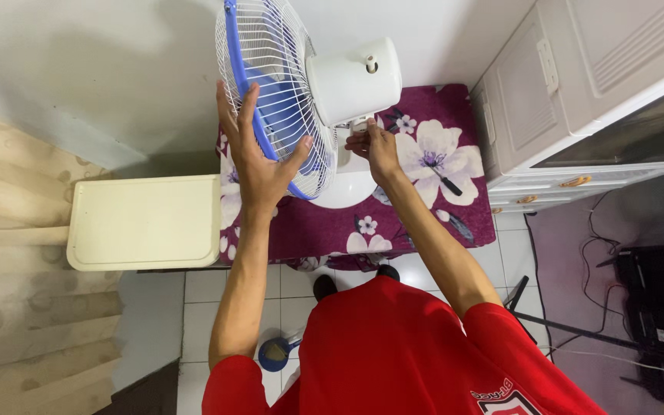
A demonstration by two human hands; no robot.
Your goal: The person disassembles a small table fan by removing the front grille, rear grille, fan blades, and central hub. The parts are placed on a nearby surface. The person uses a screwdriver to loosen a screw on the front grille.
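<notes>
left hand [259, 157] lies flat on the back of the fan's wire guard [267, 73], fingers [228, 104] spread wide over the wires, thumb out to the right on the lower guard. it presses on the guard w/o closing round it. right hand [378, 150] is at the fan neck, just under the white motor housing [355, 81]; fingers narrow, pinched at a small white part there, can't tell exactly what they hold.

the fan [309, 92] is white w/ a blue rim [234, 69] round the guard and blue blades behind the wires. it stands upright on its round white base [347, 188], guard facing left, a small knob on top of the housing. base sits about mid of a low worktop covered w/ a purple cloth [424, 223] w/ white flowers, nearer the back edge by the wall.

left edge of the worktop touches a cream plastic box [144, 223]. off the right edge, a white cabinet [578, 77] w/ gold handles. beige curtain [24, 307] far left. tiled floor [201, 323] below, w/ a blue scoop-like thing [274, 353] near the person's feet. black cables & gear [655, 307] on the floor to the right. person wears a red shirt [393, 353].
</notes>
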